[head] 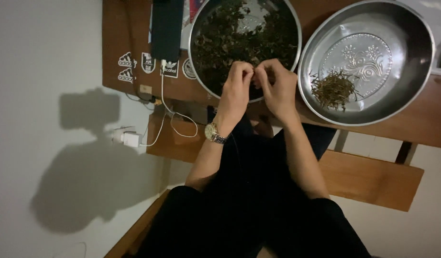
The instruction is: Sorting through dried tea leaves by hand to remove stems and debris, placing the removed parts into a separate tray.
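Observation:
My left hand [236, 91], with a metal watch [214, 133] on its wrist, and my right hand [278, 86] meet fingertip to fingertip over the near rim of a round metal bowl [195, 28] full of dark dried leaves [230, 38]. The fingers of both hands pinch a small piece of the leafy stuff between them; it is mostly hidden. To the right stands a second, wider metal bowl [412, 52] with an embossed bottom, holding a small heap of thin brown stems [333, 89].
Both bowls stand on a brown wooden table [134, 28] with stickers at its left edge. A dark phone [167, 28] lies there, its white cable [175, 117] running down to a white charger [131, 139]. Wooden bench slats [373, 177] show below; my dark-clothed legs fill the foreground.

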